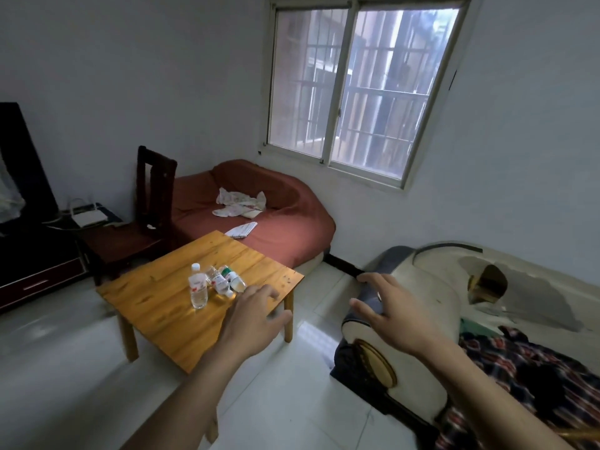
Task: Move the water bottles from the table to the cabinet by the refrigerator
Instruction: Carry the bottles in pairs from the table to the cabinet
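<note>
Red-covered bed (259,219) in far corner under window (360,92). Worn sofa (431,287) at right, dark chair (152,203) behind the low wooden desk (156,306). Water bottles (216,282) clustered near desk centre: one upright (198,287), the others lying beside it. Left hand (250,323) over desk's near right edge, fingers apart, holding nothing. Right hand (396,315) above sofa arm, fingers spread, empty.

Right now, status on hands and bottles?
Left hand open, near clear plastic water bottles. Right hand open, empty. Bottles on wooden table. Nothing blocking.
</note>
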`<state>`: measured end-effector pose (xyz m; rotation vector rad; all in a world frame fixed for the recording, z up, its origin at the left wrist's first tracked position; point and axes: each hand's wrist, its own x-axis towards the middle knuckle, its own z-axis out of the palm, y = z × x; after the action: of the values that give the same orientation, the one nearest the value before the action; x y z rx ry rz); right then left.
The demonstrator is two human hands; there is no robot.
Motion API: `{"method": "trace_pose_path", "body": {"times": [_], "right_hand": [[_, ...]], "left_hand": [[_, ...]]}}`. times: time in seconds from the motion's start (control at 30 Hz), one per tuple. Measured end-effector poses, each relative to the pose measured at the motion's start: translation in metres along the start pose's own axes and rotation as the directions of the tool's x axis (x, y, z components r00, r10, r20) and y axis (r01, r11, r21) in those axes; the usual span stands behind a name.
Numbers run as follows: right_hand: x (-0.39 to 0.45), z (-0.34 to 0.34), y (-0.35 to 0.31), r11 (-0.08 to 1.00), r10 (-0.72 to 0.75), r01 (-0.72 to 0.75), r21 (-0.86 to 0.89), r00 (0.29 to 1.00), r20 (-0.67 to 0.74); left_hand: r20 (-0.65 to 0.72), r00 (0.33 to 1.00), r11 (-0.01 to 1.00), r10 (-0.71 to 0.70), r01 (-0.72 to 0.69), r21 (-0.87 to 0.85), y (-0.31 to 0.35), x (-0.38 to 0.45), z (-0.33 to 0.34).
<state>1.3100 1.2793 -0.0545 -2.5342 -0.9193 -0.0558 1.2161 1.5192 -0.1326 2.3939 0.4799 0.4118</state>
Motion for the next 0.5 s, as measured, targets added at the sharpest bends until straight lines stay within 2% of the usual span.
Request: {"method": "trace_pose_path", "body": {"times": [0.23, 0.5], "right_hand": [[0.097, 0.043, 0.010, 0.998, -0.033, 0.030, 0.051, 0.998, 0.062], [0.230, 0.081, 0.066, 0.982, -0.091, 0.078, 0.172, 0.994, 0.065]], "left_hand": [[-0.012, 0.999, 0.999, -0.052, 0.052, -0.001, -0.039, 0.075, 0.004], [-0.034, 0.997, 0.995, -0.071, 0.073, 0.062, -0.055, 0.189, 0.037]]}}
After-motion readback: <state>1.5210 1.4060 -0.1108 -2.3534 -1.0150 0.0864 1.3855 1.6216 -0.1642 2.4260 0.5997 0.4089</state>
